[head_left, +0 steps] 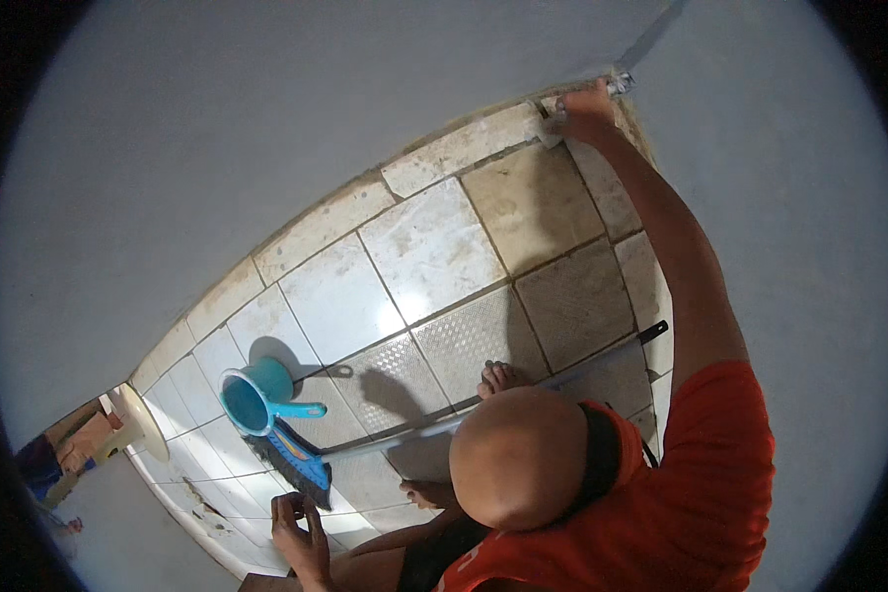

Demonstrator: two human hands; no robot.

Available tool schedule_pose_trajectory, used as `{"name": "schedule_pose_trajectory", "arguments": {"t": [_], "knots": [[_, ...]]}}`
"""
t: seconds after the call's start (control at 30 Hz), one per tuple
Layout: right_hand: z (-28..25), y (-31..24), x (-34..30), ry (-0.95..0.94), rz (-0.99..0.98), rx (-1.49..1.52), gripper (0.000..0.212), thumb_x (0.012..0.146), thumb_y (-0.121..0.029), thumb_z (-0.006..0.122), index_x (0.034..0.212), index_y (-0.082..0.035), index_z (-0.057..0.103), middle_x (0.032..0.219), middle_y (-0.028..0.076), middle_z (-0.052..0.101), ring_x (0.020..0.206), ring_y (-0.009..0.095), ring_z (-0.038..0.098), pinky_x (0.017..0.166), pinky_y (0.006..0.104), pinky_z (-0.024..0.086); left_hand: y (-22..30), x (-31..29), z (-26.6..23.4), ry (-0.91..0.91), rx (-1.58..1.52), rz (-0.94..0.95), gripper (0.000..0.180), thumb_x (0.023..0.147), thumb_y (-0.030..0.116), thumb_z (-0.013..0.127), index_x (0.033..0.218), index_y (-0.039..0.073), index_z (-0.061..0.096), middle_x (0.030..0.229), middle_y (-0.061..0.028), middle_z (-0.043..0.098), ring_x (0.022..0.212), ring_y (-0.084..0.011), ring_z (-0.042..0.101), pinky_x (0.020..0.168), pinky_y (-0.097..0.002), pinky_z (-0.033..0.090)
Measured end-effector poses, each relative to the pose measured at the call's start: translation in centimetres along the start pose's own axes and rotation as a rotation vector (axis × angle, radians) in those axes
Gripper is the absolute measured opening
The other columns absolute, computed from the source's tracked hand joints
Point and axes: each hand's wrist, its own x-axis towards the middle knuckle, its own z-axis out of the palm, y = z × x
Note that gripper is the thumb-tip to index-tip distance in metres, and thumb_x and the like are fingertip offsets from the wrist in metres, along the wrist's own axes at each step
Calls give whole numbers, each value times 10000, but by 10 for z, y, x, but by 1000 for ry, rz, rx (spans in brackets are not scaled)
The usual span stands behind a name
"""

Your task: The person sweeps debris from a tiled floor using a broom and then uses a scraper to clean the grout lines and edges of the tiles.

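Observation:
My right arm reaches to the far right corner, where the walls meet the tiled floor [434, 247]. My right hand [589, 111] is closed there, low against the wall. A pale, blurred piece [550, 133] with a dark part shows beside its fingers; its kind is unclear. Just past the hand sits a shiny, crumpled-looking silvery thing [621, 84]. Nearer me on the left, my left hand [303, 538] hangs with its fingers curled together. Anything between those fingertips is too small to make out. Close beyond it lies the blue and black broom head [301, 466].
A turquoise dipper [257, 395] stands by the broom. The broom's pale handle [572, 370] runs right across the tiles, past my bent knee [518, 459] and bare foot [496, 379]. Grey walls [266, 128] bound the floor. A round, pale object [143, 424] stands far left.

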Motion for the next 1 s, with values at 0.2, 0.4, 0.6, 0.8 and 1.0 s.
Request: {"name": "schedule_pose_trajectory", "arguments": {"t": [0.2, 0.4, 0.6, 0.8, 1.0], "knots": [[-1, 4, -5, 92, -48, 127, 489, 669, -549, 632, 886, -112, 659, 753, 70, 625, 765, 239, 598, 907, 449, 257, 3, 6, -1, -11, 54, 23, 71, 791, 41, 530, 786, -24, 501, 718, -132, 499, 619, -267, 515, 559, -348, 426], [9, 0, -5, -57, 68, 105, 540, 631, -583, 649, 861, -95, 658, 706, 94, 604, 738, 235, 595, 900, 461, 278, 2, 7, 1, -17, 29, 17, 89, 794, 58, 532, 782, -25, 499, 713, -132, 494, 622, -274, 507, 563, -355, 423], [17, 3, -2, 57, 9, 61, 513, 614, -571, 661, 840, -111, 659, 699, 84, 602, 718, 225, 593, 896, 464, 301, 11, 10, -1, -25, 25, 11, 82, 792, 54, 528, 784, -23, 502, 725, -137, 501, 636, -274, 514, 565, -351, 426], [16, 0, -6, 146, -24, 132, 535, 621, -565, 658, 924, -124, 652, 767, 81, 621, 777, 234, 596, 903, 469, 300, 21, 8, -9, -29, 74, 13, 151, 860, 130, 545, 868, -20, 538, 784, -136, 545, 659, -242, 519, 595, -332, 433], [8, -5, -3, -46, 6, 81, 562, 576, -573, 686, 878, -101, 654, 709, 101, 612, 739, 234, 599, 863, 460, 327, 14, 6, -10, -35, 78, 61, 149, 853, 131, 555, 876, -15, 537, 775, -136, 538, 645, -235, 502, 584, -332, 424]]}}
